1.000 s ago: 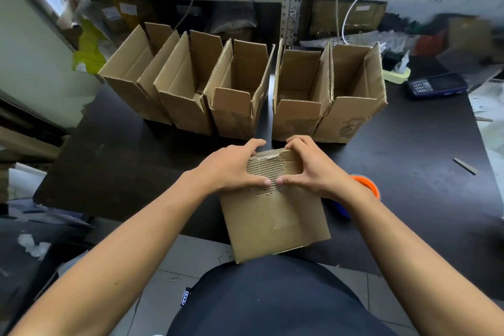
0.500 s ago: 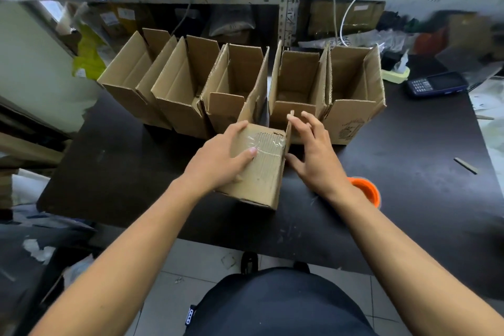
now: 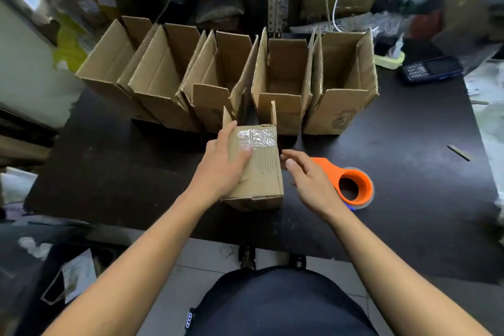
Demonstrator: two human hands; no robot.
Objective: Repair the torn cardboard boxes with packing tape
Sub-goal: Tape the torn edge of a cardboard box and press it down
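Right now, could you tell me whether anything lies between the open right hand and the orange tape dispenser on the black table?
Nothing visible does. The right hand hovers open just left of the orange tape dispenser, partly overlapping its handle in this view.
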